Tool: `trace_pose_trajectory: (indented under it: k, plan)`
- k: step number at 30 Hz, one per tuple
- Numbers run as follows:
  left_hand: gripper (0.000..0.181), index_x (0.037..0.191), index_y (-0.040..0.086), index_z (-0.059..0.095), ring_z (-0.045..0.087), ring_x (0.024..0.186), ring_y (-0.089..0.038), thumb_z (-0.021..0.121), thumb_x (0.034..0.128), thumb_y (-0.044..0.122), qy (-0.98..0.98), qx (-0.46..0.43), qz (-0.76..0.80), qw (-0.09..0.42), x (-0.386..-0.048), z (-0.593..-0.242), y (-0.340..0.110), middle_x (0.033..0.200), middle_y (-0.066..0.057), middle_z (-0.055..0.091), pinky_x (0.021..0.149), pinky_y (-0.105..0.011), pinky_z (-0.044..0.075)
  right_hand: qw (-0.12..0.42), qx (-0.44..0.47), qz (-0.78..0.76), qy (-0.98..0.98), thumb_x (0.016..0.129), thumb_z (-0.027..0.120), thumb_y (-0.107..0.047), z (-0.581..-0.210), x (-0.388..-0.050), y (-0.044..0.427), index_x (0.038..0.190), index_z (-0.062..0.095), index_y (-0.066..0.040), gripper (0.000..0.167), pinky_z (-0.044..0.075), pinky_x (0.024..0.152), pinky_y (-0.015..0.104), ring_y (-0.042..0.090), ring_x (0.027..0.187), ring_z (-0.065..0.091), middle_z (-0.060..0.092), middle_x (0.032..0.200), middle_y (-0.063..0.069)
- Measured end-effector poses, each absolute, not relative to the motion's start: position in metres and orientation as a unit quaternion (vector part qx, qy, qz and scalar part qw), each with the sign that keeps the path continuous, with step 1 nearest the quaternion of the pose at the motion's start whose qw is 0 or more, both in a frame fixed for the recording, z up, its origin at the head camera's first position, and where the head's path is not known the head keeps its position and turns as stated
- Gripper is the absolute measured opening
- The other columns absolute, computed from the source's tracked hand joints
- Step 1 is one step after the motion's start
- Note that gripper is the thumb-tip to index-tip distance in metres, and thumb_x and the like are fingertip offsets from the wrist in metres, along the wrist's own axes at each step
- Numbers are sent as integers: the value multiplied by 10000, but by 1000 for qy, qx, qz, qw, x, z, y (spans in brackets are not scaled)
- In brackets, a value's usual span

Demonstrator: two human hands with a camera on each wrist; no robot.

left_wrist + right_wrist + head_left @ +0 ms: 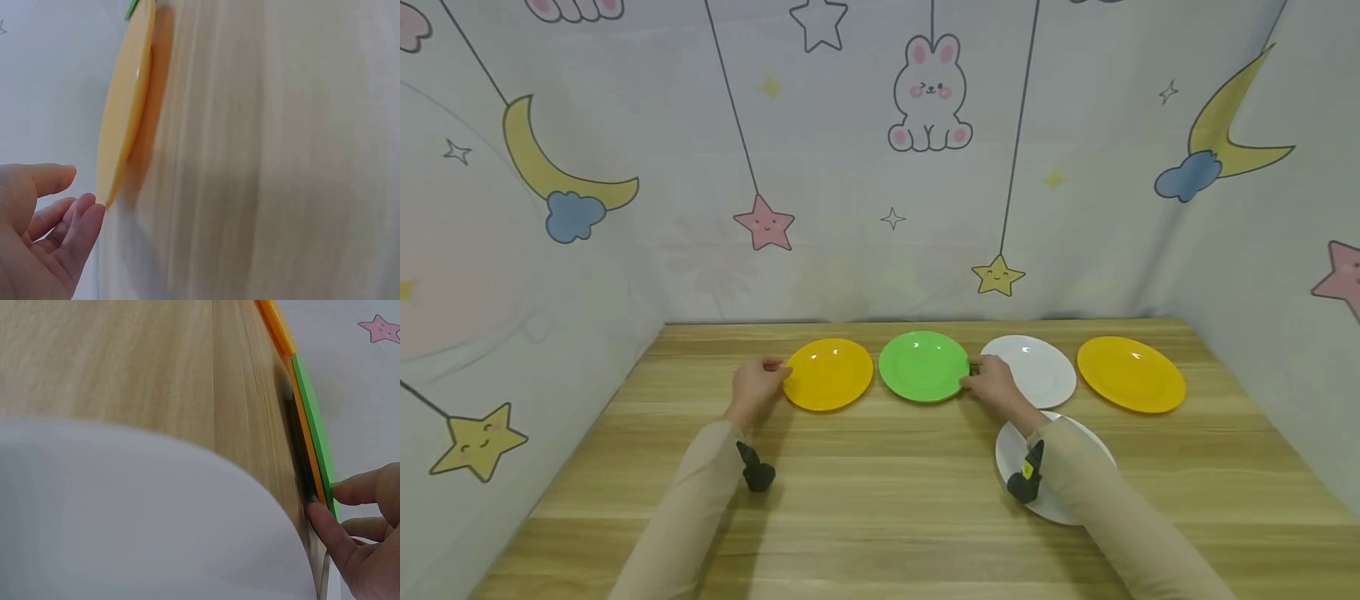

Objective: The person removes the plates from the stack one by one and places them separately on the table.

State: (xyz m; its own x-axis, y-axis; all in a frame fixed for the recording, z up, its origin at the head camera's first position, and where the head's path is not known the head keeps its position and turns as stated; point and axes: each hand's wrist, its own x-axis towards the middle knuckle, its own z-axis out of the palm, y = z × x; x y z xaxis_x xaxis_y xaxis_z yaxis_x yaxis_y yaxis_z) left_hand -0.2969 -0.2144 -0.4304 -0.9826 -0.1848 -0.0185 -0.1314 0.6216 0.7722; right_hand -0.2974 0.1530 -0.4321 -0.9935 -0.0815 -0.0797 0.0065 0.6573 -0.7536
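My left hand (758, 387) is at the left rim of a yellow plate (829, 375). In the left wrist view, its fingertips touch the rim of that plate (125, 100), with the thumb held apart. My right hand (996, 385) pinches the right edge of a green plate (923, 367) between thumb and fingers. The right wrist view shows an orange-yellow rim (304, 419) directly beneath the green plate (312, 419). Just behind the right hand lies a white plate (1037, 371), its left edge partly covered by the hand.
A second white plate (1052, 504) lies nearer on the wooden table (880, 508), under the right forearm. Another yellow plate (1131, 375) is at the far right. A patterned cloth wall (850, 275) borders the table's back and sides.
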Motion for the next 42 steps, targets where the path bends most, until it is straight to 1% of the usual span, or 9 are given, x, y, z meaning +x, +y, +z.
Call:
trace_pose_trajectory:
  k: [8, 13, 21, 27, 30, 38, 42]
  plan:
    - [349, 1126, -61, 579, 589, 773, -208, 620, 848, 146, -899, 59, -434, 15, -302, -425, -186, 988, -184, 603, 626, -211, 500, 59, -15, -418, 906, 806, 592, -11, -433, -299, 153, 1262, 436, 132, 503, 532, 595, 213, 118, 659, 610, 506, 1224, 277]
    - [377, 1149, -67, 557, 631, 817, -250, 626, 845, 145, -886, 46, -461, -5, -305, -426, -166, 1024, -203, 602, 644, -238, 536, 60, -13, -419, 906, 802, 592, -10, -433, -299, 153, 1260, 440, 131, 503, 530, 590, 210, 107, 642, 604, 514, 1216, 274]
    - [398, 1173, -49, 538, 637, 862, -267, 629, 847, 160, -861, 50, -505, -32, -309, -423, -141, 1051, -197, 587, 685, -274, 549, 59, -22, -415, 908, 801, 585, 0, -431, -298, 152, 1250, 454, 128, 486, 530, 587, 212, 116, 647, 603, 526, 1195, 276]
    - [398, 1170, -52, 534, 643, 832, -253, 636, 842, 149, -858, 23, -510, -51, -309, -426, -122, 1033, -197, 601, 675, -285, 552, 55, -15, -412, 909, 796, 590, -3, -431, -296, 151, 1248, 463, 119, 486, 524, 576, 205, 106, 626, 591, 531, 1196, 265]
    - [411, 1185, -42, 525, 641, 817, -242, 642, 836, 142, -856, 22, -513, -59, -308, -427, -113, 1030, -185, 607, 672, -281, 550, 51, -18, -411, 910, 787, 590, 0, -431, -296, 151, 1239, 467, 129, 486, 526, 579, 204, 106, 634, 597, 542, 1182, 268]
    - [420, 1196, -50, 525, 622, 810, -211, 641, 831, 122, -863, 10, -503, -50, -305, -428, -97, 1030, -173, 612, 673, -245, 533, 47, -22, -403, 914, 790, 590, -3, -432, -297, 152, 1231, 470, 138, 478, 528, 590, 206, 105, 652, 601, 551, 1170, 266]
    - [433, 1200, -52, 517, 625, 783, -188, 653, 831, 129, -858, 14, -509, -59, -306, -428, -91, 1028, -161, 614, 669, -240, 533, 46, -25, -402, 914, 788, 590, -3, -432, -298, 153, 1228, 469, 144, 480, 528, 589, 207, 105, 652, 605, 548, 1172, 270]
